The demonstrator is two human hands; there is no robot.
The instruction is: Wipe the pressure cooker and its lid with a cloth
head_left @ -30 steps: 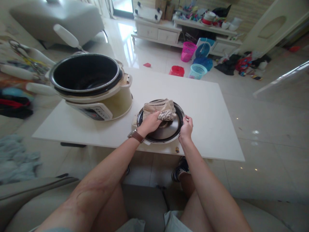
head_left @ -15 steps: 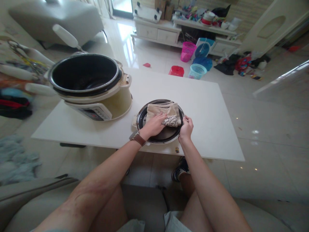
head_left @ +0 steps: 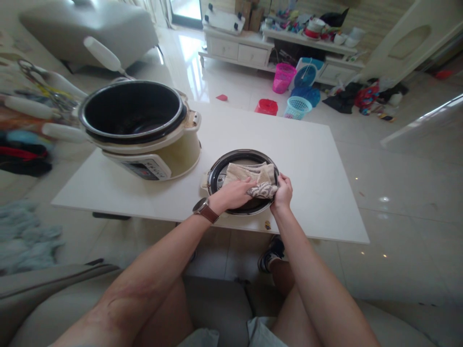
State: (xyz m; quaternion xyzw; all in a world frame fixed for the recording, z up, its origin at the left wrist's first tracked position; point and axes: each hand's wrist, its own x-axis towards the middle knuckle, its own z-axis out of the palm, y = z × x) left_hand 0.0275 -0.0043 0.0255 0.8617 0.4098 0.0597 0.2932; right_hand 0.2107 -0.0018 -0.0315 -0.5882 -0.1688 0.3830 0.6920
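A round cooker lid [head_left: 231,161] lies upside down on the white table [head_left: 311,159], near its front edge. My left hand [head_left: 233,193], with a brown watch on the wrist, presses a folded beige cloth [head_left: 249,174] onto the lid's inside, fingers closed over the cloth. My right hand [head_left: 282,192] grips the lid's right rim, touching the cloth's edge. The open cream-coloured cooker [head_left: 141,130] with its dark inner pot stands to the left of the lid.
Behind the table the tiled floor holds a pink basket [head_left: 283,77], a red tub [head_left: 266,106] and a blue basket [head_left: 297,107]. A white cabinet [head_left: 235,48] stands at the back. Clutter with scissors lies at the left. My bare knees are under the table's front edge.
My left hand has slid the cloth across the lid from its far left part toward the right and front, up against my right hand. The right hand stays on the rim.
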